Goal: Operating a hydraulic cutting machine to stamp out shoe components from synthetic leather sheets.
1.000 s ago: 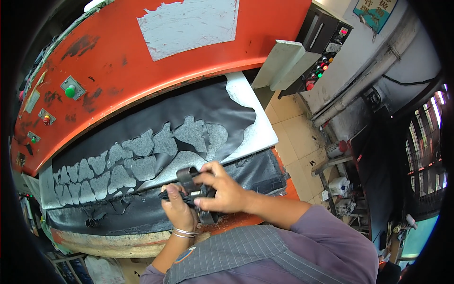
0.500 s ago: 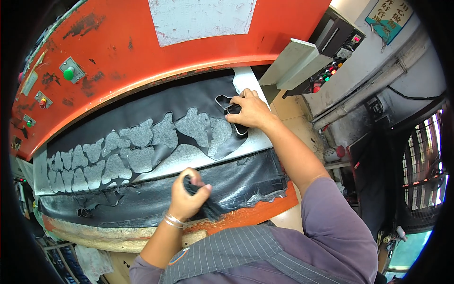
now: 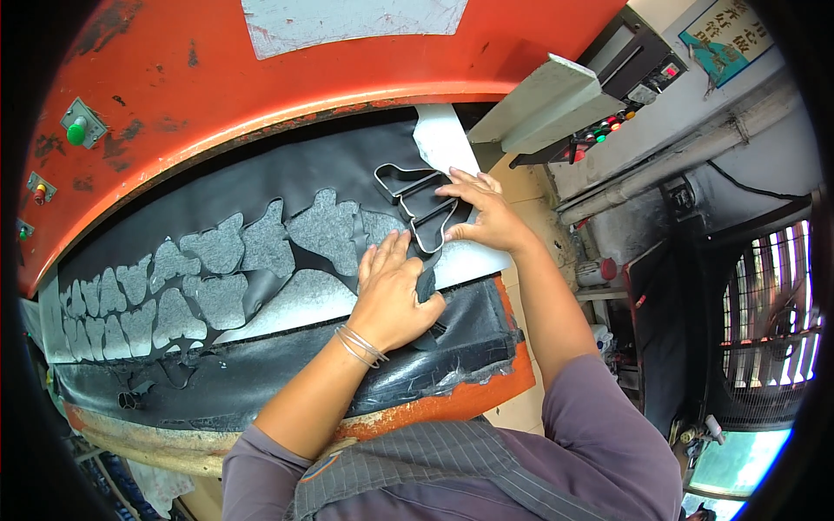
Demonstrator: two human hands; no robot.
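A metal outline cutting die (image 3: pixel 415 201) lies on the black sheet (image 3: pixel 287 169) near its right end. My right hand (image 3: pixel 485 215) grips the die's right side, fingers over the top and thumb at its lower edge. My left hand (image 3: pixel 393 293) rests flat on the sheet just below the die, fingertips at the die's lower left. Its thumb pinches a black cut piece (image 3: pixel 426 285). Thin bangles circle my left wrist. A row of grey shaped holes (image 3: pixel 217 269) runs leftward across the sheet.
The orange press head (image 3: pixel 347 74) hangs just above the sheet. It carries a green button (image 3: pixel 76 132) at the left. A control box with coloured buttons (image 3: pixel 621 95) stands at the right. A barred window (image 3: pixel 769 321) is far right. The sheet's ragged front edge (image 3: pixel 469 365) overhangs the orange bed.
My left hand has moved from the sheet's front edge up to the die. My right hand has kept the die near the sheet's right end, after carrying it there from the front.
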